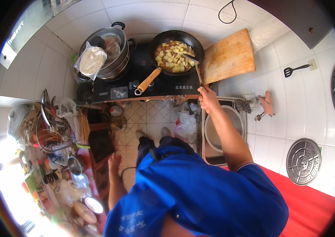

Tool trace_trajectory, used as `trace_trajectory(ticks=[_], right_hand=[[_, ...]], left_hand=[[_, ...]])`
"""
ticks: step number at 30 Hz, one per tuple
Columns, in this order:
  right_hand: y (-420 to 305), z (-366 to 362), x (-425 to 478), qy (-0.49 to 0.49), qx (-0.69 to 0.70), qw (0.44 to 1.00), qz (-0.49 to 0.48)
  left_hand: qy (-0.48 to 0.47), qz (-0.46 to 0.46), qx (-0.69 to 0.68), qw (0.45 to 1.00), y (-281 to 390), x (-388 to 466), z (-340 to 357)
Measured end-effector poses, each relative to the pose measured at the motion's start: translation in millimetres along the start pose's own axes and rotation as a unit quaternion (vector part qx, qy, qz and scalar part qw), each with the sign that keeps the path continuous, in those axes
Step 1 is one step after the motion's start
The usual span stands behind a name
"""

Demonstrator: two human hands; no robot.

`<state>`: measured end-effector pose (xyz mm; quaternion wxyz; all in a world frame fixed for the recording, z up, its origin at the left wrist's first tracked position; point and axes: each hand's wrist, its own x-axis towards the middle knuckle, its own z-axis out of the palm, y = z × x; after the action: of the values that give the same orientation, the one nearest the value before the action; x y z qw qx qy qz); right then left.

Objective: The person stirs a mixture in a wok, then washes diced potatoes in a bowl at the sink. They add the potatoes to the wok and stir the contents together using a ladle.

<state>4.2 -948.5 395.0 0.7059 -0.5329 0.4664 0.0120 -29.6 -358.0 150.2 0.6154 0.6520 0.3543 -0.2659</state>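
Observation:
My right hand [208, 99] grips the handle of a metal cooking spatula [198, 72]. The blade rests among pale yellow cubes, apparently potato [172, 58], and browner pieces in a shallow brown liquid. They fill the bottom of a black wok [197, 44], whose wooden handle [149, 80] points toward me. Under the wok lies a black glass cooktop [161, 86]. Low at my left side hangs my left hand [115, 162], holding nothing, fingers loosely apart.
Left of the wok stands a lidded steamer pot [111, 72] with a bagged pale round item [92, 62] on top. A wooden cutting board [229, 56] leans at right. Below it, a metal basin [225, 129] sits in the sink. Dishes and a wire rack [57, 133] crowd the left counter.

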Motion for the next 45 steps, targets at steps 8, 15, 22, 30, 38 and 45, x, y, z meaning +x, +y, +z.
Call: trace_trajectory(ticks=[8, 15, 22, 30, 38, 45], right_hand=[[16.9, 5.2, 10.6, -0.038, 0.028, 0.998, 0.043], [23.0, 7.2, 11.3, -0.033, 0.000, 0.998, 0.052], [0.2, 11.5, 32.6, 0.012, 0.010, 1.000, -0.004], [12.9, 24.0, 56.3, 0.031, -0.081, 0.995, -0.057], [43.2, 11.2, 124.9, 0.120, -0.301, 0.921, -0.215], [28.2, 38.3, 103.0, 0.169, -0.398, 0.866, -0.252]], left_hand=[[-0.023, -0.029, 0.018, 0.999, -8.5, -10.0, -3.1], [-0.035, -0.007, -0.015, 0.999, -14.4, -4.6, -11.9], [-0.029, 0.000, 0.007, 1.000, -21.5, -0.5, -18.4], [-0.035, 0.043, 0.049, 0.997, -14.8, -14.0, -25.2], [-0.046, 0.042, 0.054, 0.997, -11.7, -14.0, -23.8], [-0.033, 0.008, 0.021, 0.999, -28.3, -6.4, -35.0]])
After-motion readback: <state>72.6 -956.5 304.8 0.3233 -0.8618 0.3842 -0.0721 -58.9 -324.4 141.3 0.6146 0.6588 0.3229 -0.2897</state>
